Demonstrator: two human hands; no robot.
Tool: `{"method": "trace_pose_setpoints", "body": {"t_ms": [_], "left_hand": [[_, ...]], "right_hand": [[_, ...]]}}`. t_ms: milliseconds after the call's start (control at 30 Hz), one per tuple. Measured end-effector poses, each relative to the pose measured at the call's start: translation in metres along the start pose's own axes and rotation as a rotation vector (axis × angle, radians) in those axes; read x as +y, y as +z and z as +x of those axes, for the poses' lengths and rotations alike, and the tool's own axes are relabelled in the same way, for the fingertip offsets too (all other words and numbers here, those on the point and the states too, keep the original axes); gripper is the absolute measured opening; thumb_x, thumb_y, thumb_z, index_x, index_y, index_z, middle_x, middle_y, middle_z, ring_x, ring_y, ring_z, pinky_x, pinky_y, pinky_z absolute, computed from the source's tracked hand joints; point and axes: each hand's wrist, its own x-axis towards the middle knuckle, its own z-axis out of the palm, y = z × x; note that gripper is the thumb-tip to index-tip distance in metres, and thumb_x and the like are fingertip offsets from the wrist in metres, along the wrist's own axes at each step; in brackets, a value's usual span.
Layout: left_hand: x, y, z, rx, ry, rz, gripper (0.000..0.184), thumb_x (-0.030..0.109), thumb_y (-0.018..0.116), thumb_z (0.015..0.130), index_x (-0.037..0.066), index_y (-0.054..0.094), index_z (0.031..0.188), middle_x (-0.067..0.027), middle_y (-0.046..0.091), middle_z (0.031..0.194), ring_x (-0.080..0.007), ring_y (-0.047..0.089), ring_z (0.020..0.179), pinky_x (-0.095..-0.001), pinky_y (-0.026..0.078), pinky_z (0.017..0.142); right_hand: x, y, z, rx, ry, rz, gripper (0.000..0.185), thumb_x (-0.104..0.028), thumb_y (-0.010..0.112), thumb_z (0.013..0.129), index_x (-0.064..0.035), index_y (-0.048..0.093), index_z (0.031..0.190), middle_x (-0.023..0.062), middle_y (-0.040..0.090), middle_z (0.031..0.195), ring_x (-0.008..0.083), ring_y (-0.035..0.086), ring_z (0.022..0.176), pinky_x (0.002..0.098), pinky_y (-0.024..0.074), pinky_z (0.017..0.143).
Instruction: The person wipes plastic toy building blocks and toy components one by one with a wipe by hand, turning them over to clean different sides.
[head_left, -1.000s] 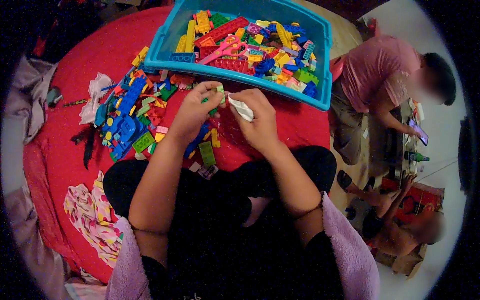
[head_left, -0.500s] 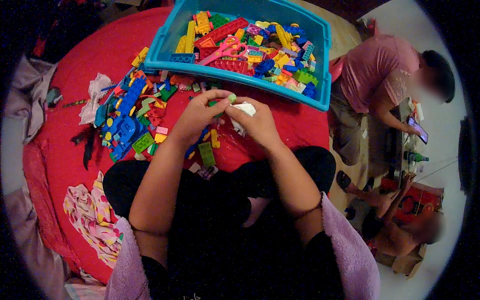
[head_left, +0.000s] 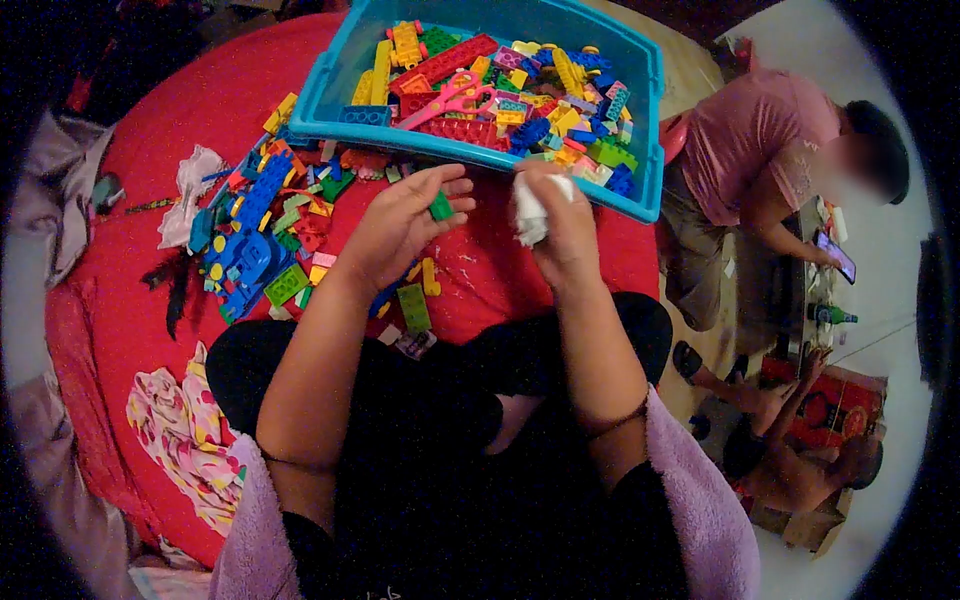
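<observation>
My left hand [head_left: 405,222] holds a small green brick [head_left: 441,206] in its curled fingers, over the red cloth. To the right, my right hand [head_left: 566,232] is closed around a crumpled white tissue [head_left: 541,208], just below the near edge of the blue bin. Whether a light green piece is also inside that hand cannot be seen. A heap of loose bricks [head_left: 250,257] in many colours lies left of my left hand. Pink scissors [head_left: 455,99] rest on bricks inside the blue bin [head_left: 420,149].
Red cloth [head_left: 130,290] lies beneath the toys. Patterned fabric [head_left: 180,420] is at lower left, with a black feathery item [head_left: 175,295] above it. At right one person [head_left: 760,140] bends over a phone [head_left: 836,258]; another person [head_left: 795,460] sits lower, near a green bottle [head_left: 832,314].
My hands met at the pieces, then parted. My right hand moved right and up with the tissue. The light green piece no longer shows at my left fingertips; the green brick remains.
</observation>
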Motion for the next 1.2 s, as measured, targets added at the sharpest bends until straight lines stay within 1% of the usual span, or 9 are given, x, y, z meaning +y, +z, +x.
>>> {"method": "trace_pose_setpoints", "body": {"t_ms": [100, 200, 333, 533, 767, 833, 933, 1167, 1200], "left_hand": [[0.001, -0.004, 0.001, 0.110, 0.060, 0.115, 0.041, 0.021, 0.046, 0.088, -0.001, 0.040, 0.123, -0.0138, 0.050, 0.112, -0.0229, 0.052, 0.101, -0.0349, 0.040, 0.091], [-0.003, -0.011, 0.004, 0.159, 0.084, 0.183, 0.041, 0.017, 0.048, 0.087, -0.001, 0.039, 0.122, -0.0142, 0.050, 0.112, -0.0237, 0.050, 0.106, -0.0341, 0.041, 0.090], [-0.003, -0.001, 0.000, 0.168, 0.082, 0.228, 0.042, 0.017, 0.051, 0.086, -0.001, 0.039, 0.122, -0.0142, 0.051, 0.112, -0.0237, 0.053, 0.102, -0.0316, 0.045, 0.085], [0.010, 0.010, -0.009, 0.125, 0.004, 0.398, 0.043, 0.026, 0.053, 0.087, 0.001, 0.041, 0.119, -0.0142, 0.053, 0.113, -0.0233, 0.059, 0.091, -0.0310, 0.048, 0.078], [0.006, 0.000, -0.005, 0.130, 0.120, 0.149, 0.046, 0.024, 0.050, 0.088, 0.000, 0.036, 0.125, -0.0154, 0.051, 0.116, -0.0235, 0.055, 0.102, -0.0301, 0.047, 0.082], [0.004, -0.002, -0.005, 0.122, 0.164, 0.110, 0.045, 0.022, 0.049, 0.089, -0.001, 0.036, 0.125, -0.0155, 0.051, 0.116, -0.0238, 0.054, 0.102, -0.0304, 0.047, 0.083], [0.007, 0.005, -0.007, 0.117, 0.174, 0.201, 0.044, 0.022, 0.050, 0.088, -0.001, 0.038, 0.124, -0.0160, 0.050, 0.117, -0.0241, 0.055, 0.101, -0.0312, 0.046, 0.084], [0.011, 0.014, -0.010, 0.089, 0.049, 0.312, 0.040, 0.014, 0.054, 0.085, -0.001, 0.043, 0.121, -0.0100, 0.058, 0.100, -0.0176, 0.058, 0.089, -0.0273, 0.048, 0.077], [0.011, 0.018, -0.010, 0.086, 0.052, 0.332, 0.038, 0.010, 0.055, 0.084, -0.002, 0.045, 0.119, -0.0078, 0.060, 0.093, -0.0146, 0.059, 0.084, -0.0254, 0.049, 0.074]], "right_hand": [[0.012, 0.001, -0.002, -0.024, -0.085, -0.801, 0.013, -0.016, 0.062, 0.075, -0.0045, 0.064, 0.080, 0.0058, 0.062, 0.071, 0.0111, 0.057, 0.063, 0.0245, 0.0444, 0.057], [0.030, -0.010, 0.003, -0.162, -0.376, -1.284, 0.015, -0.011, 0.059, 0.072, -0.0051, 0.064, 0.085, 0.0144, 0.063, 0.084, 0.0288, 0.061, 0.074, 0.0390, 0.0483, 0.067], [0.061, -0.022, 0.016, -0.170, -0.546, -1.477, 0.027, -0.006, 0.060, 0.070, -0.0070, 0.061, 0.097, 0.0152, 0.061, 0.089, 0.0310, 0.060, 0.080, 0.0387, 0.0478, 0.067], [0.091, -0.019, 0.028, -0.248, -0.312, -1.763, 0.028, -0.016, 0.056, 0.074, -0.0118, 0.058, 0.102, 0.0172, 0.059, 0.099, 0.0363, 0.059, 0.079, 0.0467, 0.0476, 0.069], [0.051, -0.016, 0.022, -0.365, -0.013, -1.508, 0.028, -0.031, 0.066, 0.069, -0.0073, 0.062, 0.085, 0.0166, 0.062, 0.076, 0.0318, 0.060, 0.071, 0.0418, 0.0477, 0.066], [0.014, 0.006, -0.001, -0.116, -0.054, -0.934, 0.024, -0.024, 0.068, 0.072, -0.0036, 0.063, 0.083, 0.0072, 0.061, 0.067, 0.0159, 0.058, 0.060, 0.0292, 0.0462, 0.055], [-0.020, 0.012, -0.004, 0.027, -0.244, -0.033, 0.036, -0.012, 0.057, 0.082, 0.0003, 0.045, 0.114, 0.0093, 0.057, 0.081, 0.0160, 0.056, 0.061, 0.0251, 0.0480, 0.052], [0.006, 0.014, -0.008, 0.132, -0.243, -0.445, 0.017, -0.006, 0.061, 0.077, -0.0069, 0.051, 0.091, 0.0071, 0.055, 0.080, 0.0184, 0.056, 0.066, 0.0267, 0.0464, 0.059], [0.010, 0.014, -0.006, 0.033, -0.529, -0.664, 0.018, -0.003, 0.062, 0.073, -0.0059, 0.053, 0.088, 0.0087, 0.054, 0.083, 0.0209, 0.054, 0.075, 0.0290, 0.0446, 0.066]]}}
